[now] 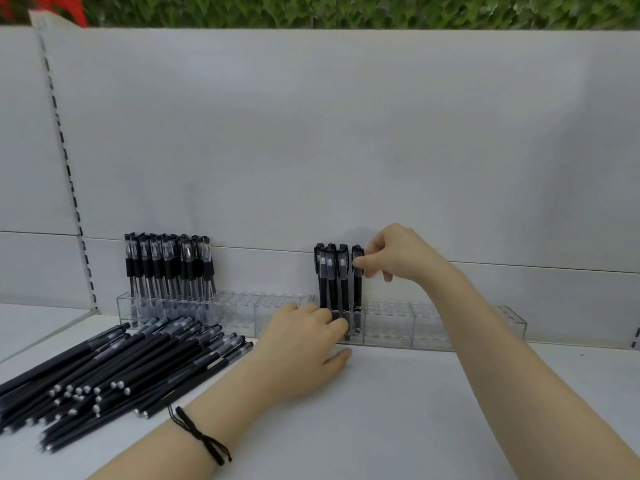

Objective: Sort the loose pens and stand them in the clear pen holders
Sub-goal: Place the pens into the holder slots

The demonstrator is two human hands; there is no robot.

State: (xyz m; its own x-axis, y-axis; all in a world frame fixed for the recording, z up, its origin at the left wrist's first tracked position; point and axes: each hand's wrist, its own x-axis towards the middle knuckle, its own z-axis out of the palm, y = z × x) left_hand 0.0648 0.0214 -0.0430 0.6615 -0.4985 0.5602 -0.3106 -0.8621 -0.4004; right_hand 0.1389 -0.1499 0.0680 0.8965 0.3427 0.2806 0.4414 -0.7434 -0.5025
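A row of clear pen holders (433, 323) runs along the back of the white shelf. Several black grip pens (166, 268) stand in its left end. Several slim black pens (332, 278) stand near the middle. My right hand (394, 254) pinches the cap of the rightmost standing pen (357, 289), which sits upright in a holder slot. My left hand (304, 337) rests against the front of the holder below those pens, its fingers touching the clear wall. A pile of loose black pens (114, 368) lies on the shelf at the left.
A white back panel (346, 150) rises right behind the holders. A slotted upright (65, 168) stands at the left. Green foliage shows above the panel. The white shelf surface (398, 410) stretches toward me between my forearms.
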